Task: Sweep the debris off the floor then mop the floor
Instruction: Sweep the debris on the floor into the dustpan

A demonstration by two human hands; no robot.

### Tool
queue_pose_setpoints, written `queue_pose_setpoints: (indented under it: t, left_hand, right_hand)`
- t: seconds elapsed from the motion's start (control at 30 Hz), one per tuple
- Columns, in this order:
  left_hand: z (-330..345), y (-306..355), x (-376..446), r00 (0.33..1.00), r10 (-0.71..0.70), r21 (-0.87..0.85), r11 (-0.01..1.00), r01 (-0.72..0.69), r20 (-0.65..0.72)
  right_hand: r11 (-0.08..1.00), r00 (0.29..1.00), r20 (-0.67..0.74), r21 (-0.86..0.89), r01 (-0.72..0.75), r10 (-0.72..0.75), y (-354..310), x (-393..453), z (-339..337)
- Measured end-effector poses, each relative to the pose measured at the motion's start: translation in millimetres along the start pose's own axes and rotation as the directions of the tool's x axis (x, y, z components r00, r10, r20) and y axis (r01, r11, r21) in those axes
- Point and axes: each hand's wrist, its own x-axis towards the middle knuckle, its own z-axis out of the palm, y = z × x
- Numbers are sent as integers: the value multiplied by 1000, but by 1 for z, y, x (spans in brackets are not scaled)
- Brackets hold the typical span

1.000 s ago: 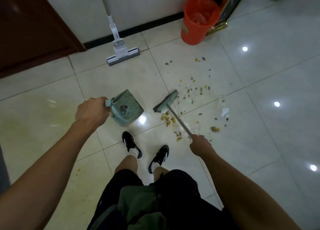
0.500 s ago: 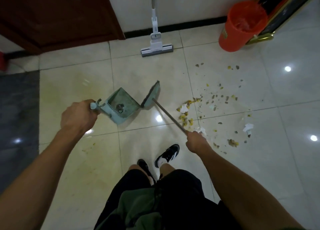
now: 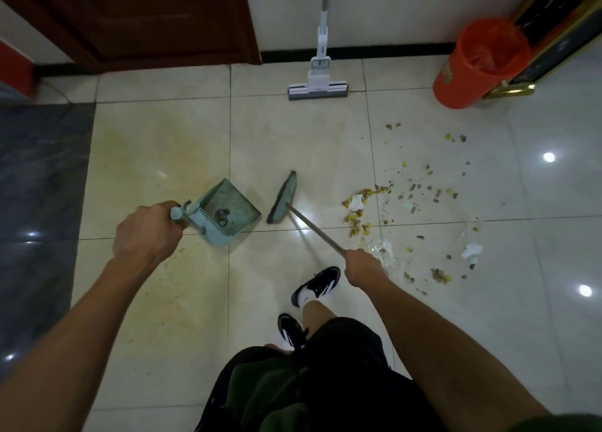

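My left hand (image 3: 148,231) grips the handle of a pale green dustpan (image 3: 228,211) that sits on the tiled floor with a little debris inside. My right hand (image 3: 363,267) grips the thin handle of a green broom (image 3: 283,197), whose head stands just right of the dustpan mouth, a small gap apart. Scattered debris (image 3: 410,200) of yellow and brown bits and white paper scraps lies on the tiles to the right of the broom. A white sponge mop (image 3: 317,86) leans against the wall at the back.
An orange bucket (image 3: 479,63) with a plastic liner stands at the back right beside a gold-framed object (image 3: 553,14). A dark wooden door (image 3: 146,18) is at the back left, a dark grey mat (image 3: 39,187) on the left. My feet are below the broom.
The view has shifted so the debris lies further right. The broom head has drawn slightly apart from the dustpan mouth. Both hands keep their grips.
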Motion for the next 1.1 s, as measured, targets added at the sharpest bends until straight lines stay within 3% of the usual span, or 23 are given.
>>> queue_pose_setpoints:
  t: [0.47, 0.8, 1.1]
  left_hand:
    - [29, 70, -15, 971, 237, -60, 970, -236, 10]
    - [8, 166, 35, 903, 428, 14, 903, -429, 41]
    - [-30, 220, 93, 867, 498, 84, 865, -495, -6]
  right_hand:
    - [878, 907, -39, 269, -395, 420, 92, -65, 30]
    - [822, 909, -50, 451, -349, 413, 130, -70, 49]
    - [818, 927, -108, 514, -257, 360, 122, -24, -23]
